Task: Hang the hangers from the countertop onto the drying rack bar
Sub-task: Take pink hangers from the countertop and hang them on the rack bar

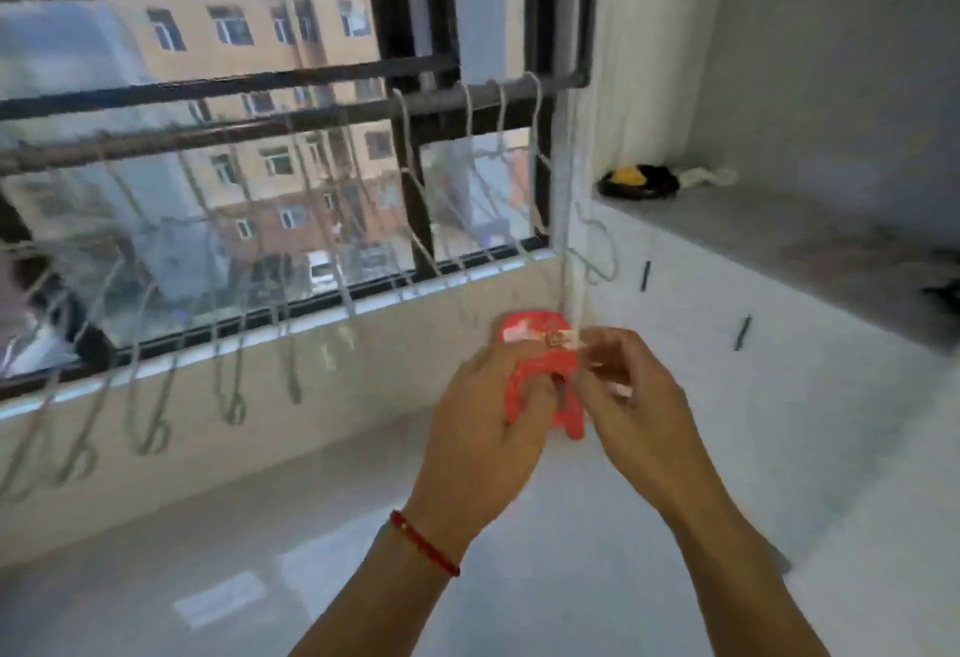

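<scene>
Grey-walled balcony nook with pale floor tiles, both hands busy on a red hanger under the barred window

Nearest, the left hand (pixel 483 412) with a red string bracelet (pixel 423 542) curls its fingers round the body of a small red plastic hanger (pixel 545 381), likely to steady it, while the right hand (pixel 631 396) just right of it pinches a pale tag or label (pixel 569 337) at its top; any print there is too blurred to read. Beyond the red hanger and up left, thin white wire hangers (pixel 410 178) already hang along the dark metal drying rack bar (pixel 291 118). Right of the red hanger runs the grey countertop (pixel 779 225), bearing a black and yellow object (pixel 636 181) at its far end
</scene>
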### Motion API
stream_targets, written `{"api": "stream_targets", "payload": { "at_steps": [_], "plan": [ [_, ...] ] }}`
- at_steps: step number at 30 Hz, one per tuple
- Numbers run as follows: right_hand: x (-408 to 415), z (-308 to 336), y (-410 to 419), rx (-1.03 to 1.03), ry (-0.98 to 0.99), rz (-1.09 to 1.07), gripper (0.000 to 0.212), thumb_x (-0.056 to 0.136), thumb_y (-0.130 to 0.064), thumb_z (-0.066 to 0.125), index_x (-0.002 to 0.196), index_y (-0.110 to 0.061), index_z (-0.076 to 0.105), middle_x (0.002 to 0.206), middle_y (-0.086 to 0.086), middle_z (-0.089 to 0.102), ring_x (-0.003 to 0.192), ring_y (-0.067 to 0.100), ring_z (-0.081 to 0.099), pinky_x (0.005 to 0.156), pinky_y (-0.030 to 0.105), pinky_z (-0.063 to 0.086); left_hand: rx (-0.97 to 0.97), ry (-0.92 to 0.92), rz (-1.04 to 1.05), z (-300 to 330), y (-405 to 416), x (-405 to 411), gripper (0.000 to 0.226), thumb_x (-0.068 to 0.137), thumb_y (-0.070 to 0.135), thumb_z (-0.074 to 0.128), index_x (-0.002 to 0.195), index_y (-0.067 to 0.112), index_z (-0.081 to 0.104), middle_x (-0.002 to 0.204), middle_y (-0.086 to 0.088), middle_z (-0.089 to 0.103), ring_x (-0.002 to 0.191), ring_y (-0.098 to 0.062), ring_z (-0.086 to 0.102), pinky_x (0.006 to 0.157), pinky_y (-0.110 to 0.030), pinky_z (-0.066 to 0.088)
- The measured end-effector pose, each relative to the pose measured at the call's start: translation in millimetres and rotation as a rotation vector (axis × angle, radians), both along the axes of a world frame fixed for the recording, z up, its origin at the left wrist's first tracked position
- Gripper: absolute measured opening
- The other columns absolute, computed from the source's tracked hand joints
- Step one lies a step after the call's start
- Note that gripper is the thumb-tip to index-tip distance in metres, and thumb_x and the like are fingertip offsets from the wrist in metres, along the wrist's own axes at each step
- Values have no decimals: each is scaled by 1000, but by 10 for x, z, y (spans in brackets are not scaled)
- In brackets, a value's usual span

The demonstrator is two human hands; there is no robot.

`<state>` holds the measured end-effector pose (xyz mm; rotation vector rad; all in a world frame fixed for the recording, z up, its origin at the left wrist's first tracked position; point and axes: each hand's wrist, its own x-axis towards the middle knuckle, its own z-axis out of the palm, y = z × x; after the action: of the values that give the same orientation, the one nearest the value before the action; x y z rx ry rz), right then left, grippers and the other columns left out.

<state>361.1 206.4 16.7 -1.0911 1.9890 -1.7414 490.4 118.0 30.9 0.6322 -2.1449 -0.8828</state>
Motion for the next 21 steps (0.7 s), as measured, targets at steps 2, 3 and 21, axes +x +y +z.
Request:
{"api": "stream_targets", "payload": {
  "at_steps": [2, 3, 21],
  "plan": [
    [-534, -102, 362, 13, -17, -119, 24, 98, -20, 67, 117, -34, 63, 105, -20, 70, 94, -12, 64, 73, 5, 47, 75, -76, -105, -124, 174, -613, 32, 91, 39, 53, 119, 34, 67, 113, 16, 69, 104, 0, 62, 90, -23, 52],
    [-768, -164, 539, 31, -32, -176, 25, 98, -19, 66, 119, -31, 62, 108, -19, 68, 95, -14, 62, 72, 2, 46, 104, -123, -156, -193, 262, -914, 39, 89, 45, 52, 124, 34, 65, 116, 13, 69, 108, -5, 63, 96, -28, 52],
    [-4647, -885, 851, 465, -187, -410, 20, 101, -20, 60, 120, -26, 63, 105, 1, 75, 92, 15, 73, 86, 32, 61, 572, -294, -337, -1071, 218, -5331, 52, 102, 26, 54, 151, 25, 38, 151, -10, 48, 132, -25, 51, 108, -37, 43]
  ]
}}
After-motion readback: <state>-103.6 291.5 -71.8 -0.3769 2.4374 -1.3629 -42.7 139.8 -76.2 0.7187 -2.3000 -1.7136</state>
